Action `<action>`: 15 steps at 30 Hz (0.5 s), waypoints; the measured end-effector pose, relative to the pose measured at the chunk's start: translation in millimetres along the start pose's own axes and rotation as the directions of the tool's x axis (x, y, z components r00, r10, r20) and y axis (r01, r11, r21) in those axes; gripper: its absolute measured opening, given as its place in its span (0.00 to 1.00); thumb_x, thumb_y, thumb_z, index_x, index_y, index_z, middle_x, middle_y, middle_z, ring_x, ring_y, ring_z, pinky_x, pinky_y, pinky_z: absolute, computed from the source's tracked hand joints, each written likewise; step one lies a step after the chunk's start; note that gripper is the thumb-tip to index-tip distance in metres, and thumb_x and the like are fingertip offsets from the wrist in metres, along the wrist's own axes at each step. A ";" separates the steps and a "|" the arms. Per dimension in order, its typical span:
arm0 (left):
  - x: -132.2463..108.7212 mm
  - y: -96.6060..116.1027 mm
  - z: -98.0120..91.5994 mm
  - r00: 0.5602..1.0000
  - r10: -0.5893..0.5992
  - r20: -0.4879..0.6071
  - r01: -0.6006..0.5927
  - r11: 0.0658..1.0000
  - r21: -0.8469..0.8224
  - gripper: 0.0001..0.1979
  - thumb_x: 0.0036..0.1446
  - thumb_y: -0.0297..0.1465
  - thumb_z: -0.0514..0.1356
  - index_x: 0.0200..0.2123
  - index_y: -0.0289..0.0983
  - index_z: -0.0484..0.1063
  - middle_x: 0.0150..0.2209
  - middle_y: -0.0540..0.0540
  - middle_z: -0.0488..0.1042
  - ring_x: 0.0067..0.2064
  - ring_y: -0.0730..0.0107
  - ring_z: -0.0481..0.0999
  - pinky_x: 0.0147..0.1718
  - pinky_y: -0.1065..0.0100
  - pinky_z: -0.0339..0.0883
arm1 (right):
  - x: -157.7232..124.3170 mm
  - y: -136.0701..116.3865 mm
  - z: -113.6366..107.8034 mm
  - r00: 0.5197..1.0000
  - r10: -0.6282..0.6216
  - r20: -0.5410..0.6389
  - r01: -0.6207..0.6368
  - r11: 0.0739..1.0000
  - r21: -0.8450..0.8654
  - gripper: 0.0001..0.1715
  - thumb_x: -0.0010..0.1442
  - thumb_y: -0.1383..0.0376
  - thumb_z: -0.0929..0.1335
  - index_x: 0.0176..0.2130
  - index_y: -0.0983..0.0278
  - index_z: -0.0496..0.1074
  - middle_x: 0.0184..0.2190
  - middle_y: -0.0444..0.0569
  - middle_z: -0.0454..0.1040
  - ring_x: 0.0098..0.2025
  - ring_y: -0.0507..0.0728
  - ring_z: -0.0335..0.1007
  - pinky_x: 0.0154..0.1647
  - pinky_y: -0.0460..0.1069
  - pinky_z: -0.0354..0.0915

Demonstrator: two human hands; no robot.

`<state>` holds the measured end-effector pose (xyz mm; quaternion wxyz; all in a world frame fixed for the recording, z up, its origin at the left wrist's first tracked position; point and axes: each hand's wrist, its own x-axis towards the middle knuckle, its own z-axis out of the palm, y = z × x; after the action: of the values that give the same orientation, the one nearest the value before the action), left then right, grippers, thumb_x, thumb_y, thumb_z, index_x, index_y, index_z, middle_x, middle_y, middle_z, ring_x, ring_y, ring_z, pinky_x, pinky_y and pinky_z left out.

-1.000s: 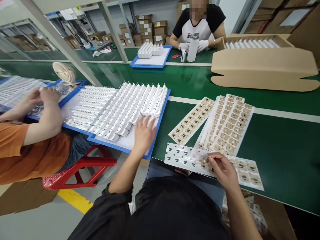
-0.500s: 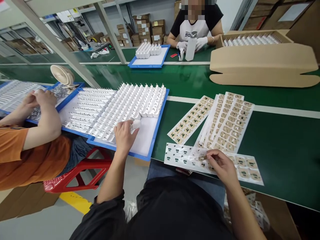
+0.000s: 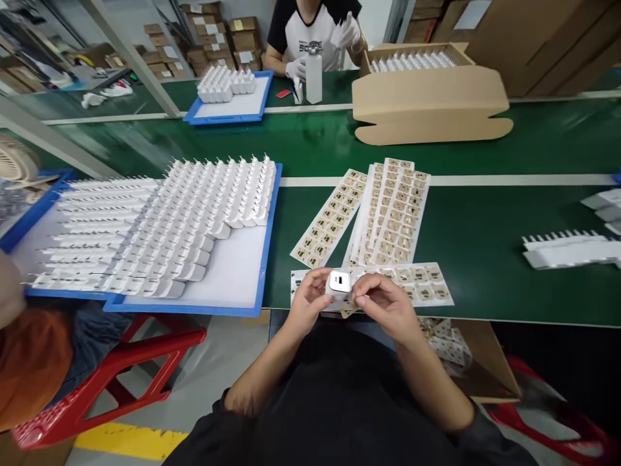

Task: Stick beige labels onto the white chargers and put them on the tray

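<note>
— What is changing here?

— The left hand (image 3: 306, 303), which was reaching into the blue tray (image 3: 266, 259) a second ago, is now holding a white charger (image 3: 339, 283) over the near edge of the desk (image 3: 485, 252), its grip clenched around it.

— And the right hand (image 3: 388, 309)?

— It is no longer picking at the sticker sheet (image 3: 427, 285); it is pinching the charger's right side. Whether it is carrying a sticker, I cannot tell. Both hands are working on one piece.

— And around them?

— Spare sticker sheets (image 3: 392, 207) are lying just beyond, and rows of chargers (image 3: 194, 213) are filling the tray on the left. A cardboard box (image 3: 427, 103) is sitting far off, where a gloved person (image 3: 310, 32) is working before stacked cartons (image 3: 208, 32).
</note>
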<state>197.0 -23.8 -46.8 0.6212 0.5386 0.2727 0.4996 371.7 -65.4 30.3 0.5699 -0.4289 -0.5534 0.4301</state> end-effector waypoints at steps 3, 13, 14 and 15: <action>1.9 -4.9 5.1 0.999 0.033 0.029 -0.037 0.991 0.132 0.28 0.58 0.50 0.67 0.55 0.40 0.69 0.52 0.38 0.79 0.53 0.55 0.80 0.53 0.55 0.75 | -5.6 -0.7 1.6 0.999 0.028 -0.033 -0.029 0.999 -0.020 0.06 0.62 0.61 0.74 0.35 0.60 0.76 0.31 0.47 0.78 0.34 0.54 0.75 0.35 0.49 0.72; 5.2 -3.1 4.2 0.979 0.180 0.094 -0.201 0.919 0.339 0.19 0.59 0.35 0.69 0.51 0.41 0.70 0.53 0.39 0.80 0.56 0.57 0.80 0.55 0.54 0.74 | -5.3 3.6 4.6 0.953 0.094 -0.289 -0.121 0.990 -0.076 0.12 0.60 0.55 0.75 0.37 0.58 0.74 0.33 0.45 0.75 0.35 0.54 0.73 0.38 0.50 0.73; 5.0 -3.6 4.4 0.979 0.183 0.088 -0.203 0.915 0.350 0.19 0.59 0.35 0.70 0.50 0.41 0.70 0.52 0.39 0.80 0.56 0.57 0.80 0.55 0.54 0.75 | -4.2 4.1 6.1 0.952 0.098 -0.290 -0.127 0.988 -0.083 0.13 0.60 0.54 0.75 0.37 0.58 0.73 0.33 0.45 0.74 0.35 0.54 0.72 0.38 0.50 0.73; 4.8 -4.0 4.3 0.979 0.185 0.085 -0.204 0.912 0.355 0.19 0.59 0.35 0.70 0.50 0.41 0.70 0.52 0.39 0.80 0.56 0.57 0.80 0.55 0.54 0.75 | -3.2 4.5 7.4 0.952 0.102 -0.289 -0.132 0.987 -0.086 0.13 0.60 0.54 0.75 0.37 0.58 0.73 0.32 0.45 0.74 0.35 0.54 0.72 0.37 0.51 0.73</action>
<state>203.8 -20.8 -48.4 0.4652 0.6805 0.2896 0.4864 364.2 -67.2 25.3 0.5935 -0.5477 -0.4611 0.3676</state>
